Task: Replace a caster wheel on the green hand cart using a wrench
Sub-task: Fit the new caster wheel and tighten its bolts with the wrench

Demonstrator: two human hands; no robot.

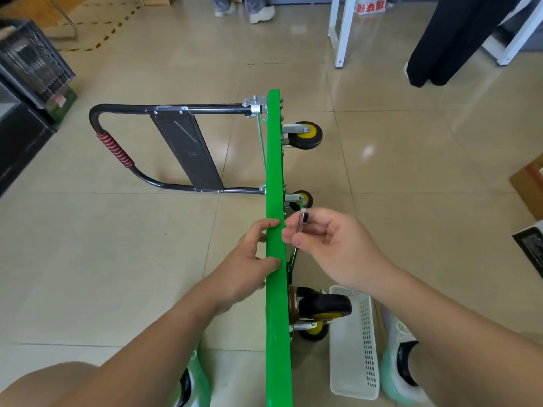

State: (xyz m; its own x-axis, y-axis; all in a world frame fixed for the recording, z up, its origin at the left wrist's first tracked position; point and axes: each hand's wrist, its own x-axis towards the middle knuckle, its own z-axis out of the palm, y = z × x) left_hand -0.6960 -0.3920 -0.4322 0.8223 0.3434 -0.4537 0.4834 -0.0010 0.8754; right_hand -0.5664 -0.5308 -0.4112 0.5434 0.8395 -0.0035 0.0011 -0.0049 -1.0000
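My left hand [252, 259] grips the top edge of the green metal hand cart [276, 160], standing edgewise near-to-far, while my right hand [326, 245] pinches a small silvery wrench [302, 223] just right of it, the black-and-yellow caster wheel [323, 306] nearer me.

The cart deck [276, 318] stands on edge, running near to far; its handle [117, 151] lies left, its caster wheels [305, 135] right. A basket [367, 348] lies right of the near wheels.

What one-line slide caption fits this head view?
Left hand grips the upended green cart; right hand pinches a slim metal tool.
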